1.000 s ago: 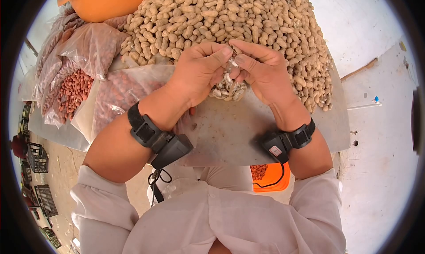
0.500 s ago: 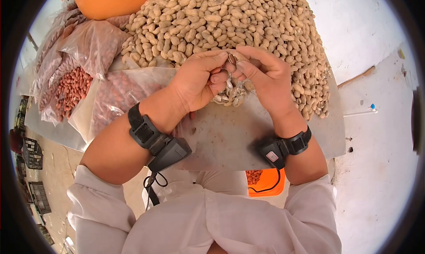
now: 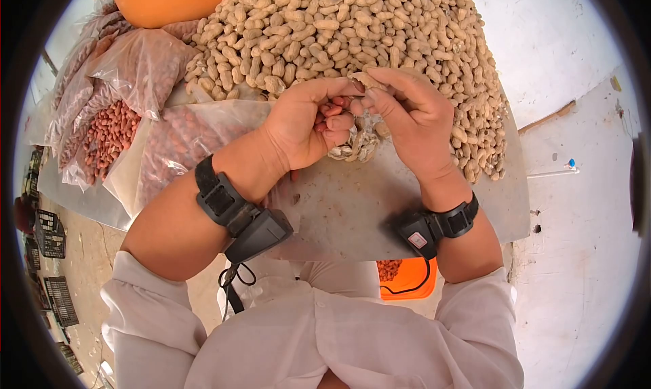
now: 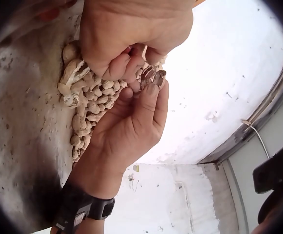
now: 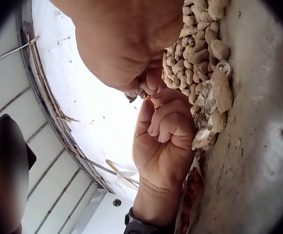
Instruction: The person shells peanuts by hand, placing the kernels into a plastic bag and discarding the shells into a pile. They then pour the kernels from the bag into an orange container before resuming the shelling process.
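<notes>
In the head view the left hand [image 3: 302, 123] has several red peanut kernels [image 3: 330, 110] within its curled fingers, and its thumb and forefinger pinch a dark kernel. Thumb and fingers of the right hand [image 3: 417, 128] grip an opened peanut shell [image 3: 367, 82] that meets the left fingertips. The left wrist view shows the split shell [image 4: 159, 78] at the right hand's fingertips [image 4: 153, 88]. Below the hands lie broken shells [image 3: 359, 145] on the metal tabletop [image 3: 352, 206].
A large heap of unshelled peanuts [image 3: 380, 33] rises behind the hands. At the left are plastic bags of red kernels [image 3: 146, 70] and an orange basin [image 3: 169, 3]. An orange container [image 3: 420, 277] with kernels sits below the table's front edge.
Both hands have shifted slightly down from their first position. The shell between them has come apart, and red kernels now show in the left hand's curled fingers.
</notes>
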Tool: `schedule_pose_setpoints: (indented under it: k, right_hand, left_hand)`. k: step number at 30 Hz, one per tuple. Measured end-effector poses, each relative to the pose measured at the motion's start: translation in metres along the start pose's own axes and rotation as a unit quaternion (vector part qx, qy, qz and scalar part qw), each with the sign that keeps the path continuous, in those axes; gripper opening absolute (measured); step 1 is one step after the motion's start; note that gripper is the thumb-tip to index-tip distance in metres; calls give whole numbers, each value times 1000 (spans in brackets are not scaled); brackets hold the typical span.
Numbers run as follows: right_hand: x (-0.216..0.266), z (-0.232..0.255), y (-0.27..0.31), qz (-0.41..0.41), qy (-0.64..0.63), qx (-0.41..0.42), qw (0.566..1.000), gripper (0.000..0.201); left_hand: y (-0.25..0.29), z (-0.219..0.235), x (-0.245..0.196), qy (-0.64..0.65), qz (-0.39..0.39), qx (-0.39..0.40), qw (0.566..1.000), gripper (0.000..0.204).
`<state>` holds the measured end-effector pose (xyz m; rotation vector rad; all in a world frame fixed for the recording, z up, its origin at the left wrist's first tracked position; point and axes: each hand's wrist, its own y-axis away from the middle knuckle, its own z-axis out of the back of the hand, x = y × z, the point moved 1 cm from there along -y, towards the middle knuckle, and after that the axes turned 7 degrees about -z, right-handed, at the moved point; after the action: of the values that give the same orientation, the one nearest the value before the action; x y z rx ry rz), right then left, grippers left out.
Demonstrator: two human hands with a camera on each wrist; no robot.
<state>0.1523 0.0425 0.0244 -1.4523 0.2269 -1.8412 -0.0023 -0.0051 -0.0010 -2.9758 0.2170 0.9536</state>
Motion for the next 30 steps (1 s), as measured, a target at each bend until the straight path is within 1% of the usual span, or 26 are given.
schedule_pose_setpoints:
  k: [7,9,10,12,13,16,18,19,20,22,25,28,30]
  right_hand:
    - [-2,1,0,-17,38,-11,999,21]
    - [-1,1,-1,-60,-41,-20,997,20]
    - [-1,1,-1,-81,-81,-25,993,20]
    - [0,5,-3,-103,-99,-4,990,20]
    - [0,8,-4,-114,-108,8,988,20]
    - [-3,16,-5,-185,-153,170,956,16]
    - [1,22,-8,-167,-14,198,966,16]
    - [1,25,-9,-157,56,211,963,15]
    - [-1,29,-9,-133,123,220,958,16]
    - [-8,34,-8,-83,256,234,934,17]
    - [-18,32,-9,-93,286,303,905,22]
    - [-16,31,-9,-111,265,247,925,20]
    - [-15,32,-11,-150,187,211,948,19]
  left_hand:
    - [0,1,1,-5,-33,-6,999,16]
    - [0,2,0,-6,-40,4,999,17]
    - [0,1,-1,-10,-67,-19,997,17]
    - [1,-1,-4,-18,-119,-65,991,18]
    - [0,1,-6,-7,-128,-70,989,18]
    - [-1,6,-8,13,-152,-79,985,18]
    - [0,5,-8,12,-163,-78,983,17]
    - [0,5,-8,13,-163,-72,984,17]
    - [0,5,-8,14,-164,-67,984,18]
    - [1,4,-8,15,-158,-62,985,18]
    - [1,2,-8,5,-140,-61,988,16]
    - [1,2,-7,-27,-138,-48,989,14]
    - [0,5,-6,-53,-139,-27,989,13]
